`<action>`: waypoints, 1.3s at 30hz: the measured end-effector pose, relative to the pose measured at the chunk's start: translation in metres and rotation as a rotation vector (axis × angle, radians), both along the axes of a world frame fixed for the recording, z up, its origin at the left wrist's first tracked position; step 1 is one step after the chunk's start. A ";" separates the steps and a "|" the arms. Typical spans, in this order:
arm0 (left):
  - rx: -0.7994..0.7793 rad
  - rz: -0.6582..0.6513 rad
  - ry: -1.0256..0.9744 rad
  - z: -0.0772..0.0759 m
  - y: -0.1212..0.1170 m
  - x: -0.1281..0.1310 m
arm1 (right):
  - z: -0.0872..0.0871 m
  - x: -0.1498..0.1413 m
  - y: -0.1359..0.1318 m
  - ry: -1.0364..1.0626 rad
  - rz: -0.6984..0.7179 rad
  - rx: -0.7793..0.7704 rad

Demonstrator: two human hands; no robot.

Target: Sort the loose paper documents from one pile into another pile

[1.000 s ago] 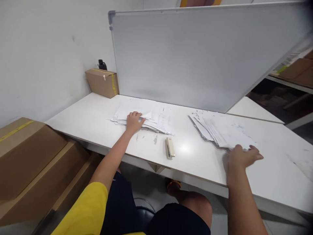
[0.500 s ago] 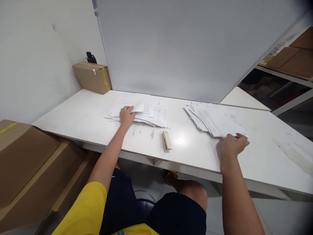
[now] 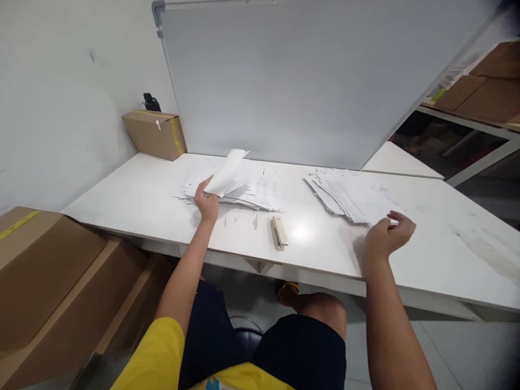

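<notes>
My left hand (image 3: 207, 203) is closed on a sheet of paper (image 3: 227, 172), which is raised and curling over the left pile of papers (image 3: 264, 192). The rest of that pile lies spread on the white table (image 3: 320, 244). On the right, my right hand (image 3: 389, 234) is beside the near corner of another pile of papers (image 3: 353, 195). Its fingers are loosely bent and slightly apart, with nothing seen between them. A cream stapler (image 3: 279, 233) lies on the table between the two piles, near the front edge.
A taped cardboard box (image 3: 156, 132) stands at the table's back left corner, with a black object (image 3: 151, 102) behind it. Larger cardboard boxes (image 3: 52, 271) are at the lower left. A whiteboard (image 3: 284, 81) rises along the back. Shelving with boxes (image 3: 479, 95) is at the right.
My left hand has lifted the sheet off the left pile and tilted it up, drawing slightly nearer. My right hand has shifted slightly, its fingers more curled. The view has tilted up a little.
</notes>
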State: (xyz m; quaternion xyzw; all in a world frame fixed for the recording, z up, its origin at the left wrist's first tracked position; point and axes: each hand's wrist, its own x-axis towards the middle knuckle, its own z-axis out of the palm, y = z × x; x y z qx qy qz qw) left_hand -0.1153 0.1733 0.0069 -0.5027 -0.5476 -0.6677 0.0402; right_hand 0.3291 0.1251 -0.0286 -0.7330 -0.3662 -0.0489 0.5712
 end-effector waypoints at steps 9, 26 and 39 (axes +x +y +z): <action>-0.074 -0.101 -0.205 -0.009 -0.008 0.012 | 0.029 -0.125 -0.022 -0.176 0.619 0.050; 0.014 -0.054 -0.063 -0.009 -0.005 0.005 | 0.070 -0.269 0.015 -1.011 1.089 -0.307; -0.004 -0.079 -0.001 -0.010 -0.008 0.008 | 0.063 -0.271 0.018 -0.712 1.104 -0.322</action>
